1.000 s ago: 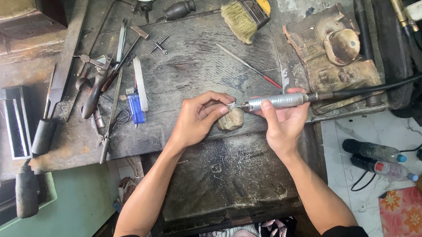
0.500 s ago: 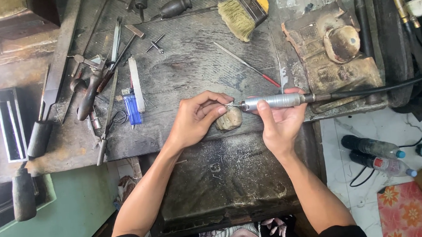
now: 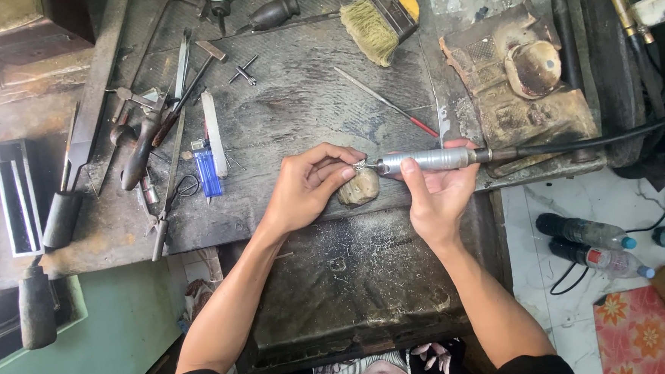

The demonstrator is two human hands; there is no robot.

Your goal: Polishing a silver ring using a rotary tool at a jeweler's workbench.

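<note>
Two hands meet over a small workpiece at the front edge of a worn bench.

Closed around a silver rotary handpiece (image 3: 426, 160), the right hand (image 3: 435, 193) holds it level, its tip pointing left at the fingertips of the left hand (image 3: 310, 187), which pinch something too small to make out. Just under that pinch sits a rounded tan block (image 3: 360, 187), touching both hands. A black flexible shaft (image 3: 588, 143) runs rightward from the handpiece's back end. Left of the left hand lies a blue lighter (image 3: 209, 171); beyond the grip, farther up the bench, rest a thin red-tipped file (image 3: 386, 102) and a yellow-handled brush (image 3: 378, 21).
</note>
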